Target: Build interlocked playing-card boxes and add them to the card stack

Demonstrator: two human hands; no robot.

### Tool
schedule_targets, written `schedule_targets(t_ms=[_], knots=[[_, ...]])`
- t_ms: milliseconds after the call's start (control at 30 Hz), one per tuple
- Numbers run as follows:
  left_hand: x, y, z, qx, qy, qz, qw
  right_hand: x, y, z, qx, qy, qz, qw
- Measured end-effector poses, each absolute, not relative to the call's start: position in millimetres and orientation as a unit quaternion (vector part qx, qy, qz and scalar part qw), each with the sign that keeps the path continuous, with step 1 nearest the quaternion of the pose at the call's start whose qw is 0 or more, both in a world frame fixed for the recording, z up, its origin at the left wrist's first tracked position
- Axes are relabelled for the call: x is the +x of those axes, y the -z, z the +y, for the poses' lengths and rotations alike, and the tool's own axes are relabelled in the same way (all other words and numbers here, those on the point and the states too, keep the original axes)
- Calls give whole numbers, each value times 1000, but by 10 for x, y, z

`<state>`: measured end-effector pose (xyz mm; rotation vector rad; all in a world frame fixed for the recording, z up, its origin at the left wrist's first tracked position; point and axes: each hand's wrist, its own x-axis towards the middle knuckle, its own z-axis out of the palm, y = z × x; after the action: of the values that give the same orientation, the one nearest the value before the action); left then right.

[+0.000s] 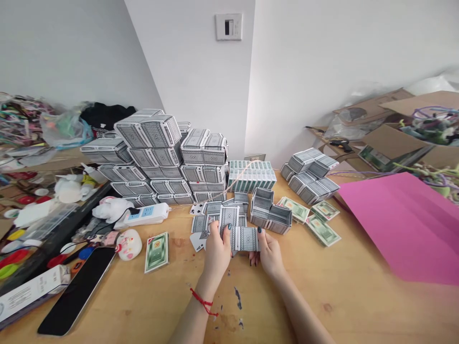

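Note:
Both hands hold a small piece made of grey-backed playing cards (248, 238) above the wooden table. My left hand (217, 247) pinches its upright left part between thumb and fingers. At its right end, my right hand (270, 253) grips the edge, thumb on top and fingers partly hidden below. Just beyond lie loose folded cards (212, 208), and a few face-up cards (197, 241) show near my left hand. An L-shaped open block of folded cards (271, 212) stands behind my right hand.
Stacked card blocks (158, 157) rise at back left, with another card stack (310, 174) at back right. Green card boxes (252, 175), a power strip (147, 215), a black phone (77, 292), a pink sheet (405, 229) and cardboard boxes (390, 143) surround the work area.

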<state>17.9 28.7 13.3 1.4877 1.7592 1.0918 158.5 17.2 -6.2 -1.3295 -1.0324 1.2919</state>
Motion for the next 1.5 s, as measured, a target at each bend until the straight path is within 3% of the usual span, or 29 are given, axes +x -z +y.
schedule_targets(t_ms=[333, 633, 867, 1200, 1367, 1500], knots=[[176, -245, 286, 465, -428, 648, 426, 1596, 56, 175, -540, -514, -458, 484], [161, -226, 291, 461, -472, 614, 432, 1588, 51, 150, -491, -537, -474, 495], [17, -263, 349, 486, -520, 467, 524, 1644, 26, 195, -437, -585, -442, 521], [-119, -333, 348, 335, -538, 381, 673, 1695, -49, 197, -287, -719, -318, 547], [-169, -340, 384, 248, -529, 333, 741, 1696, -66, 209, -360, -685, -305, 556], [-173, -398, 345, 238, -478, 383, 754, 1675, -72, 209, -382, -662, -326, 556]])
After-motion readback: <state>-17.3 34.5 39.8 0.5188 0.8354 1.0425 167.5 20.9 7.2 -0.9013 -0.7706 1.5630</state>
